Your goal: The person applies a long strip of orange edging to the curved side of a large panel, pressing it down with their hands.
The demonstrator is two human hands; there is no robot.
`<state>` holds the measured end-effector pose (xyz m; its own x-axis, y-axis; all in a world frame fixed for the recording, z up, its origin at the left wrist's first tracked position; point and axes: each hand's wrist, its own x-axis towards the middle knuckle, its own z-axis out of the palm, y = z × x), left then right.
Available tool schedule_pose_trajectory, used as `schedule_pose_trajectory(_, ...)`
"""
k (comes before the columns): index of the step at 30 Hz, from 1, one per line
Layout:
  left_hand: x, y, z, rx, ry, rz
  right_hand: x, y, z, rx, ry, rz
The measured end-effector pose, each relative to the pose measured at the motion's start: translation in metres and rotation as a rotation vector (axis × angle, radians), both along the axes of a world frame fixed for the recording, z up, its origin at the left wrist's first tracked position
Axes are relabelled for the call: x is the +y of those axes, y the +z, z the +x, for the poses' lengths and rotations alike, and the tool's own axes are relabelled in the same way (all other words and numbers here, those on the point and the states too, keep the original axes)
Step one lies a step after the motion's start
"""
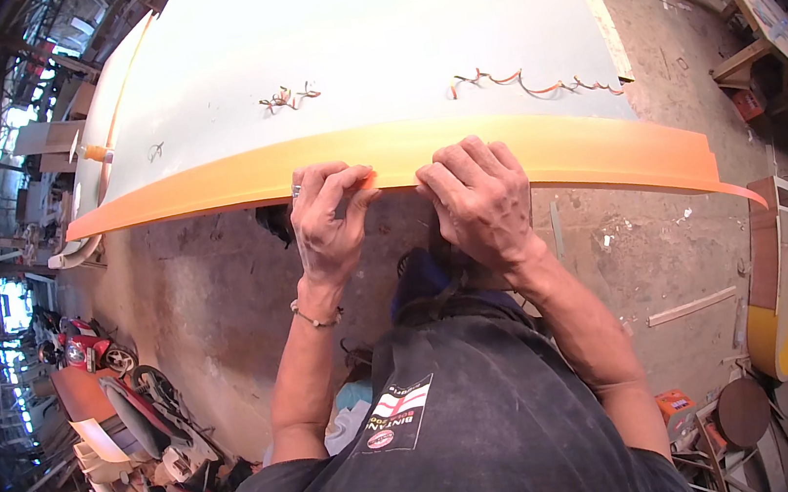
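Orange edge strip [403, 161] along the near edge of a large white panel [359, 44].
Left hand [329, 216] and right hand [479, 198] side by side, fingers curled and pinching the strip's lower edge; curled shavings [531, 82] lie on the panel; concrete floor [213, 298] below.

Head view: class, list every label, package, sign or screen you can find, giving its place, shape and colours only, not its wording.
Printed patch: on the dark shirt at lower centre, a slanted rectangle, white with red stripes and a small red oval.
Orange box: on the floor at lower right, small, blocky; too small to make out any label.
No signs or screens show.
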<state>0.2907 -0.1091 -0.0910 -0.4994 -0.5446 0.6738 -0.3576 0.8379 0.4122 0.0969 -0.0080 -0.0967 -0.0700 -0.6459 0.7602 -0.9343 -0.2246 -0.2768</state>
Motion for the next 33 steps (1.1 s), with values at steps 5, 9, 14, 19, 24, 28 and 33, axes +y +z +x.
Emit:
schedule_pose_trajectory(5, 0.005, 0.015, -0.015, -0.12, -0.099, -0.016, 0.006, 0.0, -0.004, 0.049, -0.034, 0.02)
schedule_pose_trajectory(9, 0.015, 0.019, -0.036, -0.166, -0.161, 0.039, 0.048, 0.031, -0.044, -0.151, 0.075, 0.324)
schedule_pose_trajectory(14, 0.019, 0.012, -0.048, -0.092, -0.169, 0.047, 0.114, 0.073, -0.172, -0.483, -0.133, 0.79)
schedule_pose_trajectory(19, 0.02, 0.018, -0.056, -0.08, -0.203, 0.101, 0.141, 0.1, -0.231, -0.564, -0.246, 1.017)
schedule_pose_trajectory(24, 0.023, 0.014, -0.054, -0.084, -0.175, 0.154, 0.103, 0.098, -0.181, -0.521, -0.171, 0.966)
schedule_pose_trajectory(28, 0.017, 0.013, -0.049, -0.061, -0.171, 0.131, 0.054, 0.097, -0.125, -0.427, -0.072, 0.975)
schedule_pose_trajectory(33, 0.015, 0.025, -0.035, -0.076, -0.211, 0.222, 0.008, 0.101, -0.064, -0.31, 0.01, 1.006)
